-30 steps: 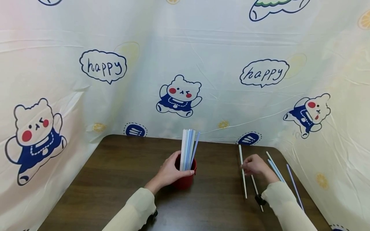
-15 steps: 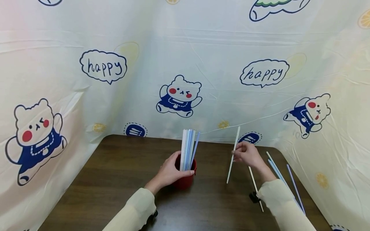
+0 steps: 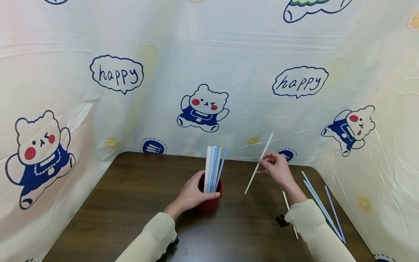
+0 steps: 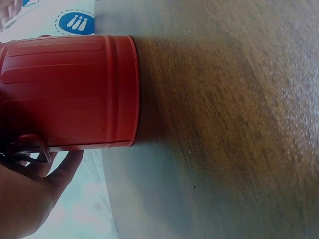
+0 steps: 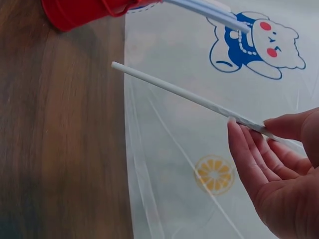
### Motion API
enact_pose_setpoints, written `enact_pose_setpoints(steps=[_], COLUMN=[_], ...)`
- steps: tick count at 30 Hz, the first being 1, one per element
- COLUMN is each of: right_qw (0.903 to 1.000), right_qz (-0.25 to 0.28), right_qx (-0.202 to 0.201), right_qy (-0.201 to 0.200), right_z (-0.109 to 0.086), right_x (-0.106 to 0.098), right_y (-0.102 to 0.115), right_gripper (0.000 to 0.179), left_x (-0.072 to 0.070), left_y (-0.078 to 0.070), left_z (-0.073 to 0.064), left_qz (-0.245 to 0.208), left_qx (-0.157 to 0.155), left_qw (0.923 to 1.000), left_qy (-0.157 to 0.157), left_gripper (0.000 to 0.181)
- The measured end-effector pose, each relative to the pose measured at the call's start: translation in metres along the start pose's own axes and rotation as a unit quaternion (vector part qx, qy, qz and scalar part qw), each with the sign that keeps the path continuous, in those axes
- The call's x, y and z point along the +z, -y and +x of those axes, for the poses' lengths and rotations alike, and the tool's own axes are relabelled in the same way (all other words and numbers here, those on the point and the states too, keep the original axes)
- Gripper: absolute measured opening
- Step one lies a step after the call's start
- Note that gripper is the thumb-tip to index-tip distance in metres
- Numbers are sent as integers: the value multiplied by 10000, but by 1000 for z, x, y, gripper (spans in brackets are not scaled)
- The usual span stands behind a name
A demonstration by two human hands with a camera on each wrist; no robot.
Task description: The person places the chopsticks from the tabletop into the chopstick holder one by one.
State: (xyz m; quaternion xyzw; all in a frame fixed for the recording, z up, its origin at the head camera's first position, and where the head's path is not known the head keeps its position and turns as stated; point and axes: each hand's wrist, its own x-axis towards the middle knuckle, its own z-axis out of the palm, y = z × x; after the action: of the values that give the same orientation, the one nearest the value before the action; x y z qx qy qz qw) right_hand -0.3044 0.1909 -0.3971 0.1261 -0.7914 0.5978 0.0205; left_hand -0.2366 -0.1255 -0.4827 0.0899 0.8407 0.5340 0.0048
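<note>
My left hand (image 3: pixel 193 192) grips a red metal bucket (image 3: pixel 208 208) by its rim, thumb in front and fingers behind. A bundle of white and blue straws (image 3: pixel 212 169) stands upright in it, with one purplish straw (image 3: pixel 221 165) leaning right. Ribbed walls and a side handle of the bucket show in the left wrist view. Between thumb and fingertips my right hand (image 3: pixel 277 169) pinches a white straw (image 3: pixel 253 177). That straw is tilted in the air to the right of the bucket, its lower end pointing left; in the right wrist view its free end is apart from the bucket.
On the table's right side lie a whitish straw (image 3: pixel 285 200), several bluish straws (image 3: pixel 319 202) and a purple straw (image 3: pixel 334 211). My right forearm partly covers the whitish one. A printed cloth (image 3: pixel 248 54) hangs behind the dark wooden table (image 3: pixel 131 203) and along both sides.
My right hand has lifted the white straw off the table and carried it left and up, tilting it more. My left hand and the bucket have stayed in place.
</note>
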Motion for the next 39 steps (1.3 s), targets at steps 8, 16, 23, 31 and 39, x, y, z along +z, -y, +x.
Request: enact_pose_setpoints(steps=[8, 16, 23, 31, 39], right_qw=[9994, 9982, 9984, 9967, 9930], right_qz=[241, 513, 539, 749, 1060], right_qx=[-215, -289, -178, -307, -520], right_qy=[-87, -68, -26, -68, -82], right_z=[3, 2, 1, -2, -5], right_x=[9, 17, 19, 28, 44], right_y=[10, 15, 18, 26, 32], right_gripper=[23, 21, 22, 23, 22], left_x=[-1, -1, -1, 0, 1], left_y=[-1, -1, 0, 0, 0], left_z=[1, 2, 3, 2, 0], left_qz=[-23, -45, 13, 62, 15], left_qx=[65, 60, 64, 75, 111], left_qw=[10000, 10000, 10000, 9999, 9999], left_qy=[-18, 4, -16, -74, -82], left_gripper=[89, 85, 86, 87, 86])
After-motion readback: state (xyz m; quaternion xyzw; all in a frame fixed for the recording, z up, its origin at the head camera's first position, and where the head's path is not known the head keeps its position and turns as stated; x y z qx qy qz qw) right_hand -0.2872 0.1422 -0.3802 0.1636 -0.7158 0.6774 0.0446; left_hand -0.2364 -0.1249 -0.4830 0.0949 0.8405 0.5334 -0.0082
